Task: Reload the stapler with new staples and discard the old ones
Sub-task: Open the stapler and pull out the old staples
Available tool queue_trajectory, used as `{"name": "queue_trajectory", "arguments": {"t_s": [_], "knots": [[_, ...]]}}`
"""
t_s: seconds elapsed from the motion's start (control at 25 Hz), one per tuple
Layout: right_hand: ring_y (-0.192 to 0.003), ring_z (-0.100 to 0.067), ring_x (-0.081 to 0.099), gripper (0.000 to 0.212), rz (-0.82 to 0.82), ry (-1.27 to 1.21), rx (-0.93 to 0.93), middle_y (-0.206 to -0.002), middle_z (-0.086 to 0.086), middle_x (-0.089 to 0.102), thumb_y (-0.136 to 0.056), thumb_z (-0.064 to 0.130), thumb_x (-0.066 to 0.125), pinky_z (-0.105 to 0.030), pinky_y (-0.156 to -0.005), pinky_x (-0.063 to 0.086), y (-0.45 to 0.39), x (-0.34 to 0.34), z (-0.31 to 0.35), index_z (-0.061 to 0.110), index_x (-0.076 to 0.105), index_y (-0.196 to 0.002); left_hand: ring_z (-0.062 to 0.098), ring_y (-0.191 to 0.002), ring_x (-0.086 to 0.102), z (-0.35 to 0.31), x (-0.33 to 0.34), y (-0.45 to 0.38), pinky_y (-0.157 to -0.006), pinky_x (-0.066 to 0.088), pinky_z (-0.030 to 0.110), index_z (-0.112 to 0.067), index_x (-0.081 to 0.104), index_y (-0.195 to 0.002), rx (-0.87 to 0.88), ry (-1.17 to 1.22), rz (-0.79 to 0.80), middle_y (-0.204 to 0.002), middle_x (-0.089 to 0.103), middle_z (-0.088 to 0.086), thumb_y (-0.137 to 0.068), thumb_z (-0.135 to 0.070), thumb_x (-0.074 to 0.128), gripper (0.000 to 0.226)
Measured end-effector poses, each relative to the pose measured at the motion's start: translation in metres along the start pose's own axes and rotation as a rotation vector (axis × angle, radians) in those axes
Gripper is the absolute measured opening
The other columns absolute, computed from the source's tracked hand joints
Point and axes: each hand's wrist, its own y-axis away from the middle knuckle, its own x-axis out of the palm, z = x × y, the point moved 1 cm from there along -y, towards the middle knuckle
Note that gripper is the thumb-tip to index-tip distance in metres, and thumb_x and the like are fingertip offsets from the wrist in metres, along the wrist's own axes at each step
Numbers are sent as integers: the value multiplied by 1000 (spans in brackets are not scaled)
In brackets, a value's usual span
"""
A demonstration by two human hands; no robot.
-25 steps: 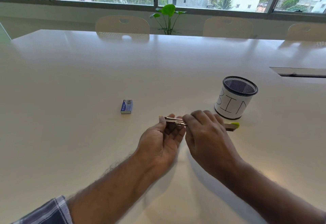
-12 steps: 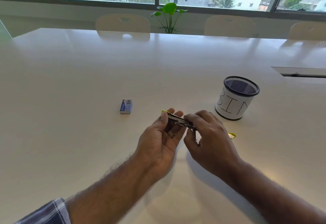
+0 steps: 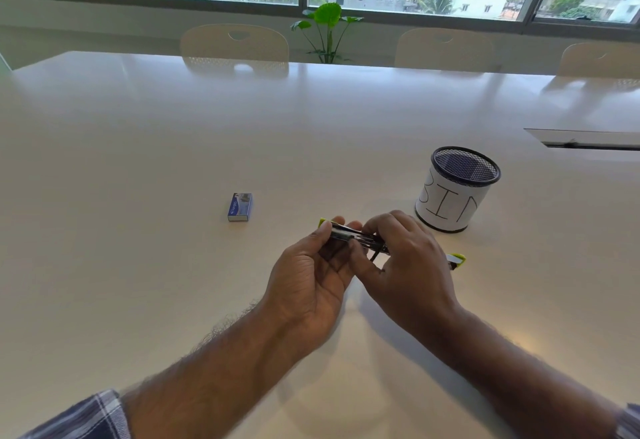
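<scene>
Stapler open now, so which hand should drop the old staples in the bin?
Probably the right hand. The bin stands on its side of the table, just past its knuckles, and its fingers are already at the stapler. The left hand steadies the stapler's other end.

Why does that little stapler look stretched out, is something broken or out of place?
Probably not broken. The small metal stapler with lime-green ends is swung open, held by the left hand and right hand; one green tip pokes out past the right hand. The small blue staple box and mesh cup marked BIN sit upright.
</scene>
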Motion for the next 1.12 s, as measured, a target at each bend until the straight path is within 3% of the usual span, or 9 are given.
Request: {"name": "queue_trajectory", "arguments": {"t_s": [0.2,0.32,0.48,0.64,0.76,0.92,1.12], "knots": [[-72,-17,54,14,-3,-29,-12,-80,4,59,-83,30,61,-32,-65,47,2,1,-2,17,62,-89,27,-88,73,-1,1,0,-83,60,39,-1,68,-99,15,10,13,-92,73,19,-78,-15,64,25],[-72,-15,54,21,-4,-77,7,-81,6,60,-84,37,62,-30,-65,46,2,2,-1,18,62,-91,25,-89,71,-2,1,1,-86,59,35,-2,73,-93,36,-28,49,-93,72,17,-76,-16,68,23],[-67,-11,49,21,-16,-97,8,-74,11,56,-84,36,68,-27,-62,39,1,2,1,19,56,-87,22,-88,72,1,2,3,-73,60,29,-2,77,-90,38,-73,66,-92,73,16,-75,-15,69,21],[-65,-11,48,13,-5,-110,40,-72,12,53,-82,30,65,-28,-63,38,1,0,-1,22,56,-87,26,-87,73,0,2,2,-72,61,33,2,73,-94,40,-51,19,-92,73,19,-76,-13,67,25],[-68,-13,51,13,9,-94,53,-76,9,57,-81,29,66,-30,-65,42,1,-2,0,21,60,-89,28,-83,75,1,3,4,-66,61,34,3,72,-93,43,-40,-19,-88,74,20,-83,-9,62,18],[-72,-17,58,27,77,25,24,-87,5,64,-80,35,64,-31,-71,46,2,-7,1,19,63,-102,29,-82,75,-3,3,3,-68,62,37,2,64,-106,55,4,-98,-86,75,20,-97,-7,51,19],[-64,-14,52,31,211,45,-9,-85,6,62,-77,36,56,-26,-65,40,1,-20,-6,21,66,-102,34,-81,75,-12,2,1,-70,62,44,1,61,-108,75,62,-135,-81,75,20,-100,-5,44,20]]}}
